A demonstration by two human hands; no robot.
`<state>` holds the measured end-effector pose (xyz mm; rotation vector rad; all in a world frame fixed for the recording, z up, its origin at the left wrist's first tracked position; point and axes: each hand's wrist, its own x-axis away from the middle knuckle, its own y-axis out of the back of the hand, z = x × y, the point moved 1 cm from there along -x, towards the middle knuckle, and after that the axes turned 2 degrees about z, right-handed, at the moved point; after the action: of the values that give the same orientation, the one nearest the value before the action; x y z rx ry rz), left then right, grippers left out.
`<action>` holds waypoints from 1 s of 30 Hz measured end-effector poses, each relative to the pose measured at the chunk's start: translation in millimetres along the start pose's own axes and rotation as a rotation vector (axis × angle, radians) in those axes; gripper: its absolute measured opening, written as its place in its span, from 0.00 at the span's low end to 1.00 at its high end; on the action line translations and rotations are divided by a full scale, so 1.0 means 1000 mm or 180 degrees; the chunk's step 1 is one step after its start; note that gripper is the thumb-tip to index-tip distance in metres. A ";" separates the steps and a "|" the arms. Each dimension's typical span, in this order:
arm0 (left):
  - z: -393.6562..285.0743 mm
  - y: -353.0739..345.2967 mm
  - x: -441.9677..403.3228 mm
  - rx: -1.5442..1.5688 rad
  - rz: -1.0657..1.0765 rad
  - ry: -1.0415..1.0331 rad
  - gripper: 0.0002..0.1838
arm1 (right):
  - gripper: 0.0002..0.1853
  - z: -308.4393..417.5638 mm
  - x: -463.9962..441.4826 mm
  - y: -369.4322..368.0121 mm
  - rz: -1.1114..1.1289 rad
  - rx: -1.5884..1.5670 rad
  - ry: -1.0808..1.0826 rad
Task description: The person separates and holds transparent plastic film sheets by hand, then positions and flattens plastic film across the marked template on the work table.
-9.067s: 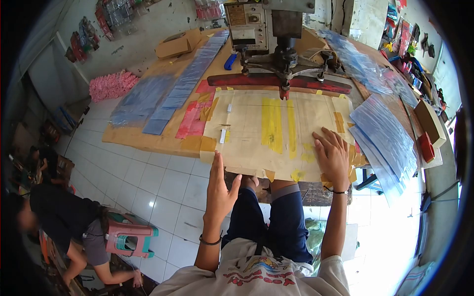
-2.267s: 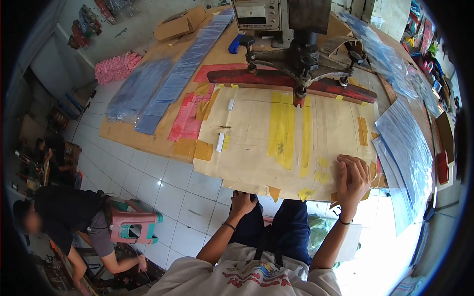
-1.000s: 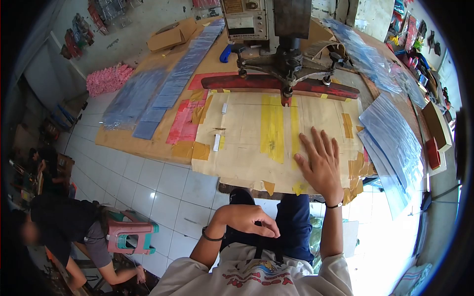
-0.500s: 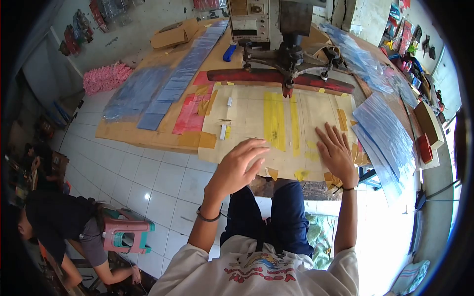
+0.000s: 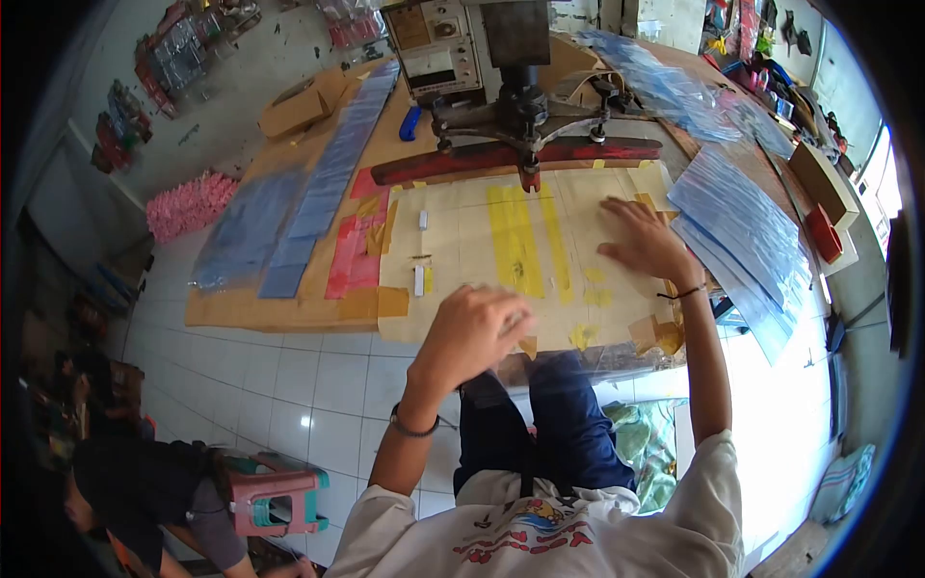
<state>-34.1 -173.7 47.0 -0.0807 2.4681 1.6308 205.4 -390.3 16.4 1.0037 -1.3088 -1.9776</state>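
My left hand (image 5: 474,329) hovers over the front edge of a pale taped work board (image 5: 453,226), its fingers loosely bent with a gap to the thumb and nothing visible in them. Motion smears its fingertips. My right hand (image 5: 647,241) is above the right part of the board with its fingers apart, holding nothing; I cannot tell whether it touches the surface. Yellow tape strips (image 5: 515,241) run across the board between the hands. Two small white blocks (image 5: 423,220) sit on its left side. Behind them hangs a machine's dark red pressing bar (image 5: 443,165).
Blue clear plastic sheets (image 5: 742,226) lie to the right, with more plastic strips (image 5: 328,183) on the left. A blue-handled tool (image 5: 410,123) and a cardboard box (image 5: 299,101) are at the back. Another person (image 5: 154,491) bends near a stool (image 5: 279,501) at lower left.
My right hand has lifted from lying flat and moved farther back on the board. My left hand's fingers have curled more. The camera view has shifted and tilted slightly.
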 end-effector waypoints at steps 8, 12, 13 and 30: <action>0.068 -0.013 -0.059 -0.0444 -0.0121 0.0179 0.44 | 0.41 0.006 0.001 0.012 0.0536 -0.0490 0.0156; 0.065 -0.015 -0.066 -0.0024 0.0021 0.0275 0.42 | 0.34 -0.002 -0.004 0.003 0.0388 -0.0682 0.0229; 0.063 -0.014 -0.067 -0.0092 0.0051 0.0276 0.39 | 0.33 -0.006 -0.003 -0.002 0.0182 -0.0638 0.0337; 0.038 -0.036 -0.031 -0.0870 -0.0468 -0.0430 0.20 | 0.18 0.061 0.015 -0.006 -0.0254 -0.0225 0.1123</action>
<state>5.8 -154.7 5.2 -0.1780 2.0772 1.8321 146.3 -368.4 21.3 1.3163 -1.0129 -1.7859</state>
